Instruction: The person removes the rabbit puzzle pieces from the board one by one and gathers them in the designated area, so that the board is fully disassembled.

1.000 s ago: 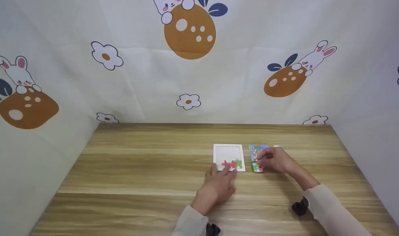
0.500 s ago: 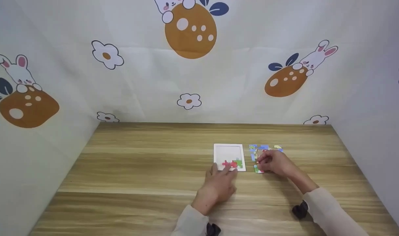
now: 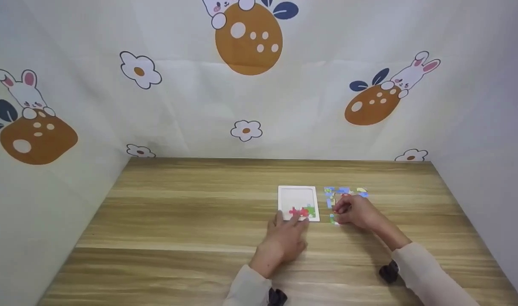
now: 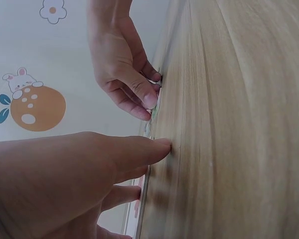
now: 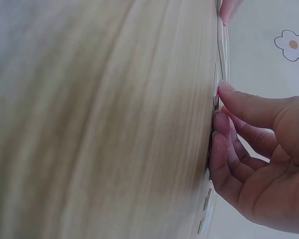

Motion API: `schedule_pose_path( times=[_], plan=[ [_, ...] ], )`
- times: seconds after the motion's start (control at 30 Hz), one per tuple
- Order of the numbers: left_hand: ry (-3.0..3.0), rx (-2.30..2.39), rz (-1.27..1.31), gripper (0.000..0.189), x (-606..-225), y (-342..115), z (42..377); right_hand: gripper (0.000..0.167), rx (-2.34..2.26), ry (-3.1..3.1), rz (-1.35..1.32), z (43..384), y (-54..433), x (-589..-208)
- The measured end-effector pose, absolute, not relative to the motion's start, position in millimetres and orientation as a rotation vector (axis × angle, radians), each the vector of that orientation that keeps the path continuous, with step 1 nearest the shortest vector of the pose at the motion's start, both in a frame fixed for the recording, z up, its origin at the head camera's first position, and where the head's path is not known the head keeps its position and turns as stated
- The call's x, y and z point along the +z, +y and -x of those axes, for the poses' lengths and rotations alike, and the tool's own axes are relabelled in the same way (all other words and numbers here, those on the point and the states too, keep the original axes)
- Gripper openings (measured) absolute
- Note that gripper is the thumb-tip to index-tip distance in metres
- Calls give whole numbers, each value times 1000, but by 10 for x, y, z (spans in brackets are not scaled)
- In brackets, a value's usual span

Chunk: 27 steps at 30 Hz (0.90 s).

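A white puzzle tray [image 3: 297,187] lies flat, with red puzzle pieces [image 3: 299,211] and a green puzzle piece [image 3: 311,210] along its near side. My left hand [image 3: 284,242] rests over the tray's near edge, fingers extended onto the rim and by the red pieces. To the right of the tray, my right hand [image 3: 360,210] bends thumb and fingers together low at the tabletop, pinching a puzzle piece. Its fingers largely hide that piece; a green and white puzzle piece [image 3: 332,218] shows beside the thumb. In the right wrist view, the thumb [image 5: 234,97] meets a thin piece edge.
Several loose blue and yellow puzzle pieces [image 3: 344,190] lie beyond the right hand, some partly covered by it. The wood-grain table [image 3: 178,221] meets a patterned cloth wall [image 3: 191,106] at the back and sides.
My right hand has shifted slightly down and right, and the green piece by its thumb moved a little right, apart from the blue ones. The left hand stays on the tray.
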<state>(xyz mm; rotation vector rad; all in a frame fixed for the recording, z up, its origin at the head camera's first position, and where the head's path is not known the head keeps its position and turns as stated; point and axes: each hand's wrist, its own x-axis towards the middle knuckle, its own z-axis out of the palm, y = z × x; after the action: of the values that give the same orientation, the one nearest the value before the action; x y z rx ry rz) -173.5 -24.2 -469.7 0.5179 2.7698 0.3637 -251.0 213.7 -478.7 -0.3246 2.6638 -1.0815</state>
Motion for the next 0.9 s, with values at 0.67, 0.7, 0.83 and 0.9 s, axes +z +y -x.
schedule_pose_path(
  times=[0.67,0.7,0.83,0.9],
  plan=[
    [2765,377,-500,57,-4716,-232,1742,14,-1066,2696,380,2503,2123,-4803],
    [2764,381,-498,57,-4712,-233,1740,14,-1072,2696,379,2504,2121,-4803],
    [2759,396,-491,57,-4711,-242,1736,14,-1085,2688,390,2514,2123,-4800],
    [2759,403,-491,57,-4710,-245,1734,14,-1095,2677,381,2519,2123,-4794]
  ],
)
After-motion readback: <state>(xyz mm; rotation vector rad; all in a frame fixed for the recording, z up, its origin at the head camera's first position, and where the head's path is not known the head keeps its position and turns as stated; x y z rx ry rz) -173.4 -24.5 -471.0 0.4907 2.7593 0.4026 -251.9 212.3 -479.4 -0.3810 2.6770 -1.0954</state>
